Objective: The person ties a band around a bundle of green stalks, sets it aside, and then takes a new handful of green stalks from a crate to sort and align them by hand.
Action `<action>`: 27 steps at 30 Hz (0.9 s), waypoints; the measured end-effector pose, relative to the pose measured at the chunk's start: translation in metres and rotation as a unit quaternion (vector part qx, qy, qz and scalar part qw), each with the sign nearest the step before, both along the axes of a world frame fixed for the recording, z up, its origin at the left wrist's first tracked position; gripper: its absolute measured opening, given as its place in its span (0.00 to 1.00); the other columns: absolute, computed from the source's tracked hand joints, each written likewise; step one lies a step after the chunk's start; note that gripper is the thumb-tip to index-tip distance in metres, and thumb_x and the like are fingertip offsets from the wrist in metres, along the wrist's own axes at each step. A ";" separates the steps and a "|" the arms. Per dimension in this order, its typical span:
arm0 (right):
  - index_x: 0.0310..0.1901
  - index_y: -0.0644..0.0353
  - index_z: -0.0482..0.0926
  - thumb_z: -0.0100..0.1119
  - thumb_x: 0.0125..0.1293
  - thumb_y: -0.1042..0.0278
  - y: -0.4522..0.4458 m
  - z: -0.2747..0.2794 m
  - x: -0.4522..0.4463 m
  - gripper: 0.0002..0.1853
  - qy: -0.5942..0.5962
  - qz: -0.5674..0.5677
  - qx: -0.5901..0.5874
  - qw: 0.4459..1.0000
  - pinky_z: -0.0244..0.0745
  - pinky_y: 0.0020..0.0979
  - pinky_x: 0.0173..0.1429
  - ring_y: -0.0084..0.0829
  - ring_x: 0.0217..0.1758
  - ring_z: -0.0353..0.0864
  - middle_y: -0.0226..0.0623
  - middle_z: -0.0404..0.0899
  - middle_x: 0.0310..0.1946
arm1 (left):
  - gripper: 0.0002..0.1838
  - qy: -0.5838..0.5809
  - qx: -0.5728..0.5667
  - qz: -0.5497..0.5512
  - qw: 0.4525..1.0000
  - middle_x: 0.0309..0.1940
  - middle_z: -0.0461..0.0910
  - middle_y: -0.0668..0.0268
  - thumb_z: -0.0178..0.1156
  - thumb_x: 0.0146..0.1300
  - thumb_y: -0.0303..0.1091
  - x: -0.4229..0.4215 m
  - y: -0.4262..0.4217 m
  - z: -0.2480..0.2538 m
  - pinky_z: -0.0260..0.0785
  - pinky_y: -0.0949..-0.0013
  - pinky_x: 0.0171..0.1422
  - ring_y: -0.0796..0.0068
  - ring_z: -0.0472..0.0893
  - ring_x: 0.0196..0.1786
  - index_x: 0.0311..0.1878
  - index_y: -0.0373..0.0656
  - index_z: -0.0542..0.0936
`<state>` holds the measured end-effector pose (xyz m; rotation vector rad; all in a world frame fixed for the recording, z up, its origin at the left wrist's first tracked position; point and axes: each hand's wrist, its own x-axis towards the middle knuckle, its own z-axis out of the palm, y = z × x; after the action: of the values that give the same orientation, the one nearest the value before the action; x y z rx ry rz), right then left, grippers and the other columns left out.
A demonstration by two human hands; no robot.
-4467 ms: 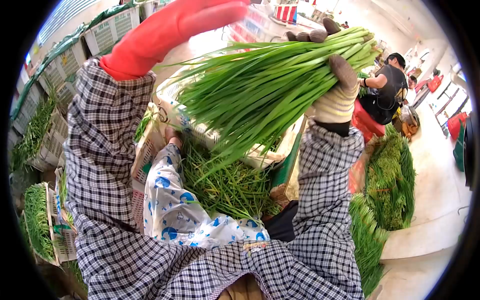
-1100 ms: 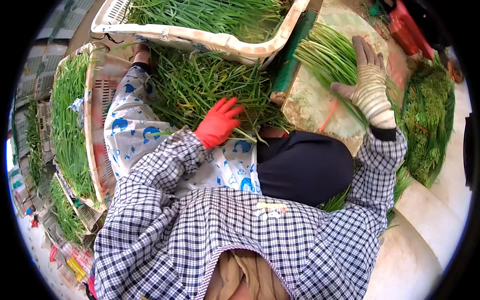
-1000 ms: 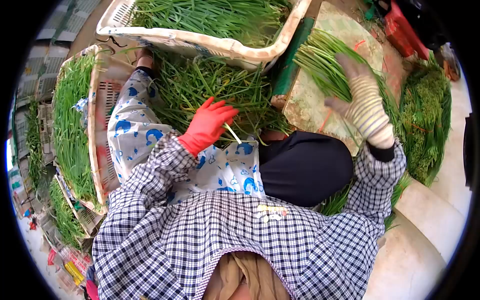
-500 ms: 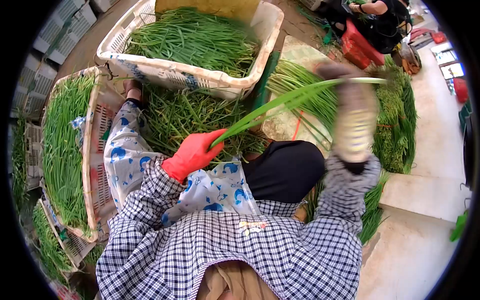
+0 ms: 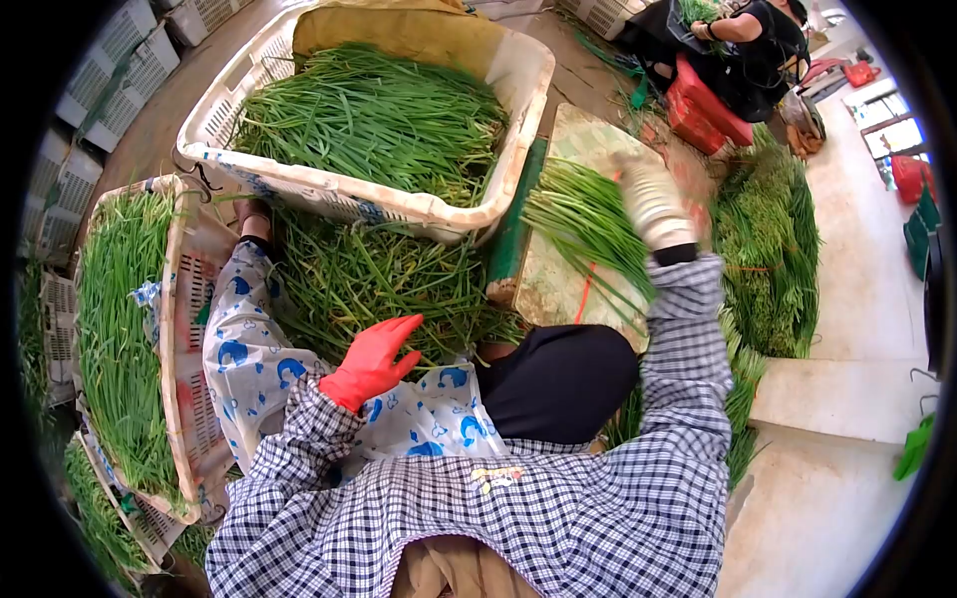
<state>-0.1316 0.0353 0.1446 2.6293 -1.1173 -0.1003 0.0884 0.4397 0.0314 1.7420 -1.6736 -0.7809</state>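
My left hand (image 5: 375,365), in a red rubber glove, hovers above the patterned apron over my lap; its fingers are apart and nothing is in it. At the far end of my right arm, my right hand (image 5: 648,199) wears a striped knit glove and is smeared by motion; its fingers cannot be made out. It is at the right side of a bunch of green stalks (image 5: 588,219) lying on a pale, stained board (image 5: 558,284). An orange-red strip (image 5: 585,292) lies across the board below the bunch. Loose stalks (image 5: 379,279) are heaped between my legs.
A white crate (image 5: 528,90) with green stalks stands ahead, and another filled crate (image 5: 171,329) at the left. Tied bundles (image 5: 766,249) lie at the right. A co-worker (image 5: 768,50) in black sits at the upper right, near a red object (image 5: 701,108).
The long stalk that ran between my hands half a second ago is gone from them. My left hand has opened and moved down; my right hand has moved left, beside the bunch.
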 end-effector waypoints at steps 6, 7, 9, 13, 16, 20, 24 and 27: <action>0.45 0.59 0.78 0.50 0.64 0.70 0.029 -0.057 0.039 0.11 -0.020 0.017 0.040 0.999 0.77 0.45 0.51 0.45 0.49 0.81 0.45 0.82 0.43 | 0.30 -0.002 -0.003 0.054 0.999 0.58 0.76 0.50 0.64 0.58 0.32 0.038 0.006 0.021 0.68 0.58 0.64 0.52 0.76 0.60 0.65 0.39 0.70; 0.45 0.59 0.78 0.52 0.63 0.68 0.030 -0.055 0.042 0.11 -0.009 0.010 0.059 0.998 0.76 0.45 0.53 0.46 0.50 0.80 0.46 0.82 0.45 | 0.30 0.001 -0.003 0.052 0.999 0.58 0.76 0.50 0.64 0.58 0.32 0.043 0.006 0.024 0.68 0.58 0.64 0.52 0.76 0.60 0.65 0.39 0.70; 0.45 0.59 0.78 0.55 0.62 0.66 0.030 -0.051 0.041 0.12 0.005 -0.001 0.077 0.997 0.75 0.45 0.54 0.46 0.51 0.80 0.46 0.81 0.46 | 0.30 0.035 0.006 0.076 0.996 0.58 0.76 0.50 0.64 0.58 0.31 0.050 0.002 0.025 0.69 0.58 0.63 0.51 0.76 0.59 0.65 0.38 0.71; 0.49 0.61 0.77 0.66 0.55 0.59 0.023 -0.044 0.040 0.22 -0.026 -0.019 0.142 0.989 0.73 0.45 0.58 0.49 0.54 0.78 0.47 0.79 0.51 | 0.27 0.151 0.007 0.056 0.987 0.53 0.81 0.53 0.62 0.60 0.25 0.047 -0.034 0.055 0.71 0.62 0.60 0.57 0.80 0.56 0.65 0.39 0.72; 0.60 0.58 0.73 0.65 0.58 0.53 0.024 -0.025 0.031 0.30 -0.056 -0.056 0.154 0.985 0.70 0.44 0.62 0.47 0.60 0.75 0.45 0.74 0.60 | 0.21 0.171 -0.056 0.048 0.983 0.46 0.84 0.57 0.61 0.60 0.22 0.043 -0.089 0.097 0.73 0.63 0.57 0.60 0.83 0.51 0.58 0.39 0.77; 0.64 0.53 0.71 0.60 0.60 0.45 0.008 -0.045 0.000 0.33 -0.071 0.031 0.041 0.996 0.55 0.54 0.72 0.44 0.69 0.66 0.39 0.71 0.64 | 0.18 0.032 -0.219 -0.021 0.975 0.49 0.83 0.56 0.60 0.57 0.21 0.047 -0.195 0.123 0.72 0.59 0.59 0.55 0.80 0.55 0.53 0.40 0.81; 0.67 0.53 0.67 0.58 0.62 0.45 0.010 -0.068 -0.017 0.35 -0.069 0.029 0.055 0.996 0.51 0.58 0.73 0.47 0.70 0.65 0.41 0.69 0.66 | 0.20 -0.120 -0.241 -0.054 0.961 0.63 0.74 0.57 0.60 0.57 0.25 0.037 -0.298 0.090 0.62 0.52 0.70 0.51 0.66 0.70 0.54 0.45 0.81; 0.67 0.57 0.66 0.58 0.61 0.45 0.014 -0.095 -0.028 0.36 -0.141 0.008 0.070 0.988 0.51 0.57 0.73 0.47 0.70 0.65 0.45 0.69 0.65 | 0.21 -0.219 -0.220 -0.099 0.945 0.70 0.65 0.61 0.61 0.55 0.29 0.024 -0.346 0.054 0.49 0.50 0.77 0.52 0.55 0.76 0.55 0.49 0.81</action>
<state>-0.1600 0.0489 0.0491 2.8432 -1.2148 0.2106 0.1125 0.0938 0.0857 1.5082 -2.1425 -0.0679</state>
